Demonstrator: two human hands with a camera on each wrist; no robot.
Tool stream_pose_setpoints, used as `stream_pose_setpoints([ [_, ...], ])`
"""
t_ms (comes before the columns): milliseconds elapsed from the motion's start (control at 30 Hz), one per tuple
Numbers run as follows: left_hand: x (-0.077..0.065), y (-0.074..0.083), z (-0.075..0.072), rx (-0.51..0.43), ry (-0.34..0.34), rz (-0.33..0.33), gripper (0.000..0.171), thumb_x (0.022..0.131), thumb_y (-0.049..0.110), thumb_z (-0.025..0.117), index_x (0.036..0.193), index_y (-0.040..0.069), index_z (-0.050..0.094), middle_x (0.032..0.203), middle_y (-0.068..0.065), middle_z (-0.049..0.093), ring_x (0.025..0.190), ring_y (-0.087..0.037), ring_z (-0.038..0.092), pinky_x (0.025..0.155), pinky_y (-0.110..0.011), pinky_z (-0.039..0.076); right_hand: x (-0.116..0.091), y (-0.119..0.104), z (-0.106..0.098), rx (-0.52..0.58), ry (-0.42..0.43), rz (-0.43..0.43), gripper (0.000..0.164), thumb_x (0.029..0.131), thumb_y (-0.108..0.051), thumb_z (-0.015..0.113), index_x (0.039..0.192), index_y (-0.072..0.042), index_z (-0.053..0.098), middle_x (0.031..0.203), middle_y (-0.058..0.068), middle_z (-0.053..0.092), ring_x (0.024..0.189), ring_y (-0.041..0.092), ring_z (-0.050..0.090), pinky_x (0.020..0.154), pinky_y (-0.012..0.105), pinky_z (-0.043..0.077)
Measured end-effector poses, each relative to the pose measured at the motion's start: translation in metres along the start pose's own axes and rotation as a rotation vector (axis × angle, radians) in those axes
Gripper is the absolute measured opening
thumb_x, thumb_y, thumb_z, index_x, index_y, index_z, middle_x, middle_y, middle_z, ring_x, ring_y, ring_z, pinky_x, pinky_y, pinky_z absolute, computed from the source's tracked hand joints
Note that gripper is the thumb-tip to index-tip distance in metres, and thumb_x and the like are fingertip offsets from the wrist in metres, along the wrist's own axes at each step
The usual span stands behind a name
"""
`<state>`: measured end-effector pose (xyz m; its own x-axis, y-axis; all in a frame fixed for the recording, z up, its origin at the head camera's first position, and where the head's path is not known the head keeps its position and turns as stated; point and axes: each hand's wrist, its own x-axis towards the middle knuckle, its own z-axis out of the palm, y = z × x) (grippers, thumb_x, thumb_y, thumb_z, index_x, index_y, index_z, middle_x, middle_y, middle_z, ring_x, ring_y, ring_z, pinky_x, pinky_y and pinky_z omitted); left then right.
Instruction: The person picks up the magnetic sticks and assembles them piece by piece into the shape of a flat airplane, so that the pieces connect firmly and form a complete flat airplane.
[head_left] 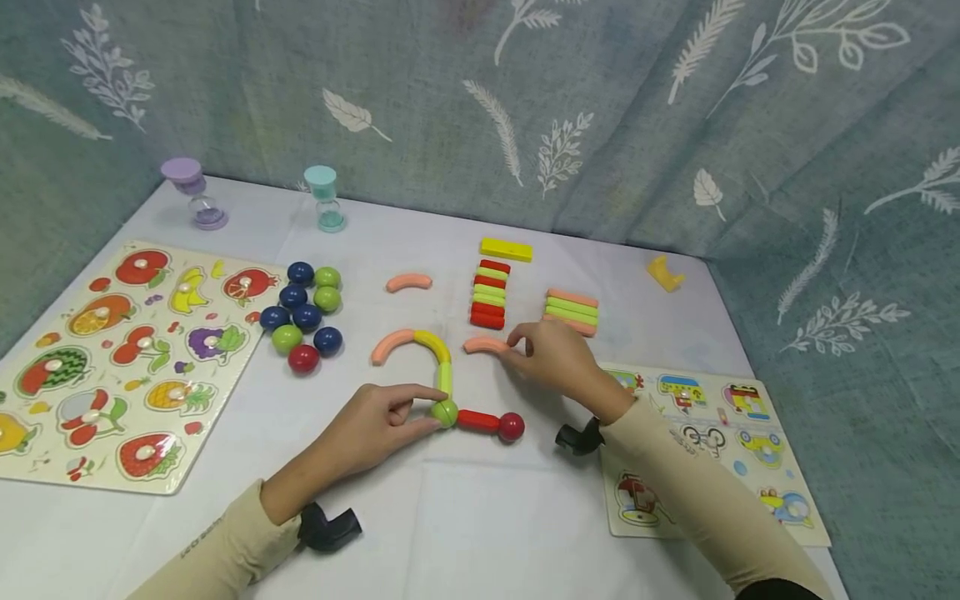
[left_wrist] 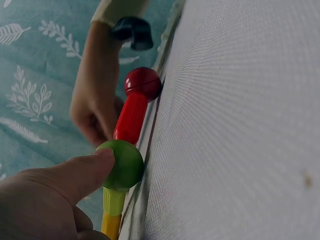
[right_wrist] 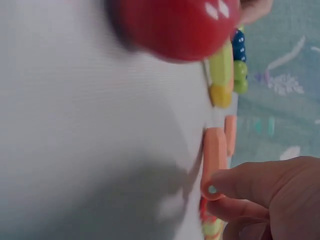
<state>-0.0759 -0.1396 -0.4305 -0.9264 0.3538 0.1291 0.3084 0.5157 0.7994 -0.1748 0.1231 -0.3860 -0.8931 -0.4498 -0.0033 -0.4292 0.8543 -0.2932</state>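
In the head view my left hand (head_left: 375, 425) pinches a green ball (head_left: 444, 413) between thumb and fingers. From that ball a red rod (head_left: 477, 422) runs right to a red ball (head_left: 512, 427). A light green rod (head_left: 444, 379) leads up from it, joined to a yellow curved piece (head_left: 433, 342) and a peach curved piece (head_left: 392, 345). My right hand (head_left: 555, 358) pinches the right end of a separate peach curved piece (head_left: 483, 344), which seems to lie on the table. The right wrist view shows thumb and finger on that piece (right_wrist: 214, 155).
Blue, green and red balls (head_left: 306, 317) lie left, beside a fruit puzzle board (head_left: 198, 400). Behind are stacked short rods (head_left: 489, 293), a yellow bar (head_left: 506, 249), another peach curve (head_left: 408, 282) and two sand timers (head_left: 324, 198). A vehicle puzzle board (head_left: 720, 492) lies under the right forearm.
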Motion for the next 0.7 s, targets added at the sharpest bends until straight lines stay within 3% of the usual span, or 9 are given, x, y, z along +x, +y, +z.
stream_pose_setpoints([
  [167,0.0,0.0,0.0,0.002,0.002,-0.005,0.03,0.079,0.041,0.073,0.108,0.039,0.065,0.05,0.011,0.029,0.047,-0.004,0.026,0.046,-0.024,0.025,-0.04,0.013,0.002,-0.033,0.052,0.11,0.024,0.083,-0.041,0.068,0.092,-0.019,0.072,0.051,-0.007,0.048,0.047,0.012,0.043,0.046,0.028,0.035],
  [300,0.001,0.002,0.0,0.001,-0.009,-0.004,0.031,0.08,0.042,0.072,0.109,0.039,0.065,0.05,0.011,0.03,0.047,-0.004,0.027,0.046,-0.024,0.026,-0.079,0.008,0.007,-0.086,0.1,0.193,0.021,0.083,-0.035,0.067,0.092,-0.016,0.069,0.05,-0.007,0.044,0.045,0.012,0.039,0.042,0.028,0.029],
  [433,0.002,0.004,-0.001,0.007,-0.011,0.001,0.031,0.079,0.043,0.072,0.109,0.039,0.065,0.05,0.011,0.03,0.047,-0.004,0.027,0.046,-0.024,0.026,-0.11,-0.001,0.01,-0.091,0.12,0.218,0.02,0.082,-0.035,0.067,0.09,-0.016,0.068,0.045,-0.007,0.038,0.041,0.01,0.035,0.039,0.027,0.025],
  [600,0.001,0.003,-0.002,0.006,0.006,0.008,0.031,0.079,0.043,0.072,0.108,0.038,0.065,0.05,0.011,0.029,0.047,-0.004,0.025,0.045,-0.025,0.025,-0.115,-0.003,0.006,-0.073,0.234,0.157,0.028,0.081,-0.04,0.069,0.1,-0.019,0.068,0.048,-0.01,0.04,0.042,0.009,0.036,0.04,0.028,0.028],
  [700,0.001,0.001,0.0,-0.006,0.0,0.012,0.03,0.079,0.044,0.072,0.108,0.038,0.066,0.05,0.011,0.029,0.047,-0.004,0.025,0.045,-0.025,0.026,-0.107,0.0,0.009,-0.022,0.234,0.122,0.034,0.083,-0.044,0.067,0.109,-0.021,0.067,0.05,-0.011,0.04,0.043,0.009,0.037,0.042,0.027,0.029],
])
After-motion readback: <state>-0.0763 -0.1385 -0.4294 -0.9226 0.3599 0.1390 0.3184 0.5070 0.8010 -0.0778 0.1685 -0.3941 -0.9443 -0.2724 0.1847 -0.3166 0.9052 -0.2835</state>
